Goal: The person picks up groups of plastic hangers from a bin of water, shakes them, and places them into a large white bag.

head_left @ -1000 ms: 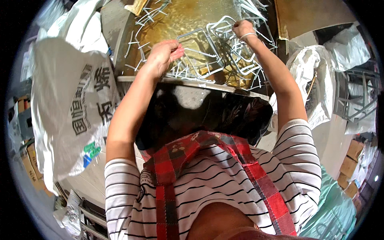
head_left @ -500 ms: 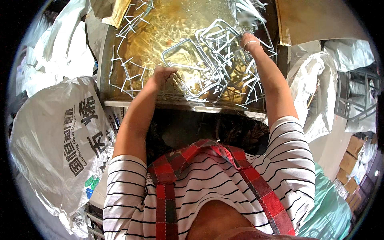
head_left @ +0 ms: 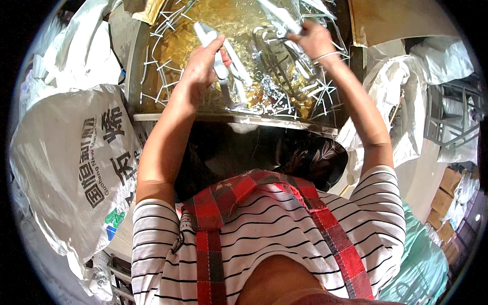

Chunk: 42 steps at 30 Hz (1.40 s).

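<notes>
My left hand (head_left: 203, 63) is closed around a pale plastic rectangular frame (head_left: 237, 63), lifted and tilted on edge above a water-filled tank (head_left: 157, 117). My right hand (head_left: 316, 41) grips a long pale plastic piece (head_left: 282, 19), smeared by motion, near the tank's right side; its full shape is unclear. Between my hands a darker-looking frame (head_left: 278, 68) lies in the rippling water. Thin white plastic sticks (head_left: 324, 95) float in tangled clusters around it and along the left wall.
A large white woven sack (head_left: 61, 168) stands left of the tank, and another white sack (head_left: 401, 101) on the right. A brown sheet (head_left: 406, 20) covers the upper right. Cardboard boxes (head_left: 447, 188) and a teal sheet (head_left: 417, 259) lie at lower right.
My left hand has moved up, raising and tipping the rectangular frame out of the water. My right hand has shifted slightly up and left, now with the long pale piece raised.
</notes>
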Tool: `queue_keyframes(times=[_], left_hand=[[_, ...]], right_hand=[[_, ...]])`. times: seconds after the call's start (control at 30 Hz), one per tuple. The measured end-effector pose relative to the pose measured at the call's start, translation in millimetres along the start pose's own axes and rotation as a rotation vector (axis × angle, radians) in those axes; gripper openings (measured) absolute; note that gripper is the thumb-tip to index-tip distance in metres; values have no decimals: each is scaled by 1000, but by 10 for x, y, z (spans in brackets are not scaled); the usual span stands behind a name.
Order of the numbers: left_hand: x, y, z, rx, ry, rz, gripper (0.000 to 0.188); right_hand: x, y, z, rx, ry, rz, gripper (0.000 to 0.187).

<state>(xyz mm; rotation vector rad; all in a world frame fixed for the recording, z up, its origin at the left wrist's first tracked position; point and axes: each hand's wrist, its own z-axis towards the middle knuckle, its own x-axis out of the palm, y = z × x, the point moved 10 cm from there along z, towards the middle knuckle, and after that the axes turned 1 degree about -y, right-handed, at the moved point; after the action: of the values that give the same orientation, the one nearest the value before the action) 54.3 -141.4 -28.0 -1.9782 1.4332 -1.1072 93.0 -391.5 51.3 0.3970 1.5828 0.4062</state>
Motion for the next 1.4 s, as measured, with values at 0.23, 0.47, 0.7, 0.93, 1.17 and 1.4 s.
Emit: queue_keyframes(times=[0.23, 0.47, 0.7, 0.93, 1.17, 1.4], left_hand=[[110, 179, -229, -94, 112, 23, 32], [-586, -385, -157, 219, -207, -69, 15], [-672, -589, -194, 300, -280, 147, 21], [-638, -568, -236, 234, -312, 256, 17], [-808, -284, 72, 212, -237, 125, 14], [-316, -35, 81, 176, -61, 118, 23]], right_hand=[[764, 1319, -864, -259, 196, 142, 32], [134, 120, -379, 22, -189, 137, 21], [998, -246, 159, 267, 143, -422, 65], [1832, -379, 352, 422, 129, -478, 76], [1699, -634, 298, 468, 216, -231, 86], [560, -504, 285, 48, 15, 343, 53]])
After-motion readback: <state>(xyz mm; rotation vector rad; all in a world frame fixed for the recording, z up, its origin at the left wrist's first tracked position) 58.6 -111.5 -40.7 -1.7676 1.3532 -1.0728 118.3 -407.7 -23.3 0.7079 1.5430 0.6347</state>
